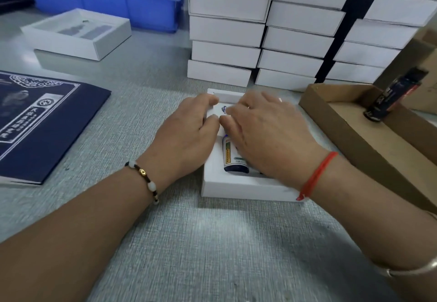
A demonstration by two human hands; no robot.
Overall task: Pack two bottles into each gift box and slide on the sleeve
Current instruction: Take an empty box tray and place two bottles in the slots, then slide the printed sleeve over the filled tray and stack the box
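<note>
- Gift box (238,187), frame centre: bottle (233,157) seated; both hands, left hand (189,133) and right hand (267,136), press flat-fingered.
- Risk: uneven pressure could tilt the bottle.

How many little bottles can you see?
2. One bottle lies in the white gift box under the hands; another bottle leans in the brown cardboard tray at right. The right hand may hide more.

A bottle (233,156) lies in the gift box (238,188) — sleeve (40,124) left, box stacks (260,41) behind, tray (354,122) right.
</note>
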